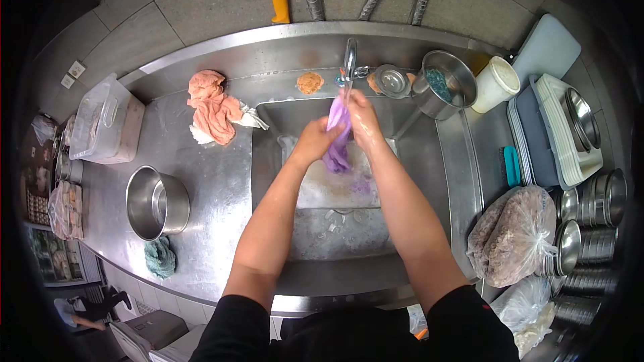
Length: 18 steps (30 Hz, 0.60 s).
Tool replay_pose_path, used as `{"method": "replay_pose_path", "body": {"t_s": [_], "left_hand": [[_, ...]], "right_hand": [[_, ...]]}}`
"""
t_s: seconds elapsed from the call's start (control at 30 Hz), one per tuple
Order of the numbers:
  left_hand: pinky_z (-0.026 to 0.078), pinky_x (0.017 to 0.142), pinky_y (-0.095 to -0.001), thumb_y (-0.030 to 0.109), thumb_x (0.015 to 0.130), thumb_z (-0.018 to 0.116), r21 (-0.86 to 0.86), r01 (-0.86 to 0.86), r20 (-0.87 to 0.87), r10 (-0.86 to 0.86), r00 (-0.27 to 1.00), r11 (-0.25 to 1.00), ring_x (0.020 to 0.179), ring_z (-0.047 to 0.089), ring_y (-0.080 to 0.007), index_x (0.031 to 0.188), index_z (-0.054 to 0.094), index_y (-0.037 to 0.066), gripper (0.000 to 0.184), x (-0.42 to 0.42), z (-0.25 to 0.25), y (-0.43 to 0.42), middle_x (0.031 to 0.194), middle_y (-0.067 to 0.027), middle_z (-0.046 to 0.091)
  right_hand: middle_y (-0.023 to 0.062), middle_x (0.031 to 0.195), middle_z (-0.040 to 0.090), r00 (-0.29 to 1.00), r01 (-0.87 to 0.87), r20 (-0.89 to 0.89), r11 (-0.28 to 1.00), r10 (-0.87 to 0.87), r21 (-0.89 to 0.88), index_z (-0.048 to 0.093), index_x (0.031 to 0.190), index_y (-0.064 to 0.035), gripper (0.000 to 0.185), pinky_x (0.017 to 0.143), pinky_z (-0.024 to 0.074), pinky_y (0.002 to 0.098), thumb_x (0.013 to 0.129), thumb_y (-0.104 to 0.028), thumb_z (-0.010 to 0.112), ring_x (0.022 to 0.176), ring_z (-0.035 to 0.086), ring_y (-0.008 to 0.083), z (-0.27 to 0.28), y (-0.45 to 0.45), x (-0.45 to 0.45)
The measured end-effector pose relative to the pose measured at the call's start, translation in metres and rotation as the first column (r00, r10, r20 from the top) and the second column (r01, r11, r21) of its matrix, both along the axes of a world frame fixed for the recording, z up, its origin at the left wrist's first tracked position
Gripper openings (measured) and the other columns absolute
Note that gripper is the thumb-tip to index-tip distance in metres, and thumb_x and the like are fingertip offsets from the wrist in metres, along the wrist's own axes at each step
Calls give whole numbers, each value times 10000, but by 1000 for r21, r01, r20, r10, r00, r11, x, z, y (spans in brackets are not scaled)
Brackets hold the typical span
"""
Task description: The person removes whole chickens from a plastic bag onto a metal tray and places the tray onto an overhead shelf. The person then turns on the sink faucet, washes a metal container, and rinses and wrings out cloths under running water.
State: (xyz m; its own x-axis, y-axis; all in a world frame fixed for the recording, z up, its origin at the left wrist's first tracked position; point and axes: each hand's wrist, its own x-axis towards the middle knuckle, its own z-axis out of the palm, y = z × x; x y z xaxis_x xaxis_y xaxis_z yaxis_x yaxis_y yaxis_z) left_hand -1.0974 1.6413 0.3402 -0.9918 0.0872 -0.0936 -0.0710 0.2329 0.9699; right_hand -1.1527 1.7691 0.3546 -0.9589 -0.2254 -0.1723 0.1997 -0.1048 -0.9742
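Observation:
A wet purple cloth point(338, 155) hangs in the sink point(419, 181), below the tap point(349, 60). My left hand point(315, 141) is closed on its left side, with the thumb lying across the cloth. My right hand point(363, 119) is closed round the upper right part of the cloth, close under the spout, and water runs over it. Some of the right fingers are hidden. In the sink basin below the hands, a pale, soapy-looking patch and another bit of purple show.
On the left counter are a peach-coloured cloth point(216, 110), a steel pot point(157, 202), a green cloth point(159, 258) and a plastic bin point(106, 121). A scouring pad point(310, 82) and a steel container point(445, 85) sit behind the sink. Bagged food point(515, 234) lies right.

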Motion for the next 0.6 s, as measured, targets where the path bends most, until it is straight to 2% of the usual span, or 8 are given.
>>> {"method": "replay_pose_path", "body": {"t_s": [0.07, 0.2, 0.3, 0.4, 0.47, 0.53, 0.57, 0.6], "left_hand": [[487, 656, -245, 224, 881, 631, 310, -29, 0, 30, 1000, 950, 704, 613, -108, 959, 641, 34, 206, -9, 15, 2, 870, -39, 668], [494, 645, -251, 217, 880, 631, 547, -189, 100, 161, 982, 815, 683, 607, -111, 959, 645, 49, 186, -21, 62, -15, 827, -31, 660], [465, 619, -232, 268, 876, 636, 585, -362, 89, 387, 918, 725, 670, 584, -91, 974, 643, 72, 219, -20, 63, -43, 803, -4, 642], [470, 631, -246, 287, 885, 621, 517, -479, 144, 479, 866, 710, 693, 587, -96, 984, 635, 61, 247, -14, 23, -69, 819, -18, 647], [473, 640, -254, 295, 882, 624, 345, -566, 271, 497, 824, 749, 713, 591, -107, 982, 629, 45, 269, -10, -11, -65, 836, -30, 646], [486, 667, -291, 307, 870, 637, 254, -485, 268, 421, 867, 837, 791, 602, -132, 1020, 624, 65, 286, -9, -40, -38, 881, -55, 648], [482, 648, -317, 366, 908, 566, 369, -570, 471, 381, 796, 734, 723, 583, -147, 1018, 583, 98, 290, -4, -36, 4, 902, -50, 616], [489, 667, -341, 455, 924, 488, 788, -458, 412, 200, 889, 411, 736, 584, -162, 969, 578, 123, 346, -26, -123, 6, 896, -67, 612]], "right_hand": [[85, 1004, 595, 990, 63, -111, 979, -86, -196, 501, 1159, -7, 523, 802, 455, 303, 850, -406, 638, 924, 556, 148, -12, 2, 17], [106, 1122, 591, 945, -244, -180, 954, 274, 174, 538, 1176, -12, 516, 885, 438, 318, 807, -335, 696, 1009, 557, 174, -58, 27, 36], [86, 1125, 606, 863, -451, 55, 719, 502, 528, 598, 1132, -3, 436, 856, 458, 299, 793, -255, 708, 978, 580, 150, -68, 67, 25], [58, 1030, 647, 918, -381, 80, 813, 387, 441, 636, 1096, -8, 356, 814, 481, 283, 801, -199, 698, 905, 606, 130, -25, 73, 11], [41, 951, 670, 952, -187, -246, 982, 179, -7, 621, 1121, -5, 365, 778, 489, 264, 811, -186, 688, 854, 615, 109, -9, 46, 14], [33, 941, 672, 986, -161, -75, 948, 146, -275, 629, 1098, -12, 332, 782, 485, 258, 815, -177, 684, 845, 608, 100, 21, 9, 34], [47, 951, 670, 973, -6, -231, 1000, 12, 24, 632, 1071, -4, 333, 787, 483, 271, 809, -202, 691, 847, 601, 107, 20, -25, 49], [91, 857, 663, 927, 40, -374, 999, -27, 26, 646, 973, -20, 302, 734, 480, 304, 804, -266, 695, 789, 609, 142, -9, -44, 49]]}}
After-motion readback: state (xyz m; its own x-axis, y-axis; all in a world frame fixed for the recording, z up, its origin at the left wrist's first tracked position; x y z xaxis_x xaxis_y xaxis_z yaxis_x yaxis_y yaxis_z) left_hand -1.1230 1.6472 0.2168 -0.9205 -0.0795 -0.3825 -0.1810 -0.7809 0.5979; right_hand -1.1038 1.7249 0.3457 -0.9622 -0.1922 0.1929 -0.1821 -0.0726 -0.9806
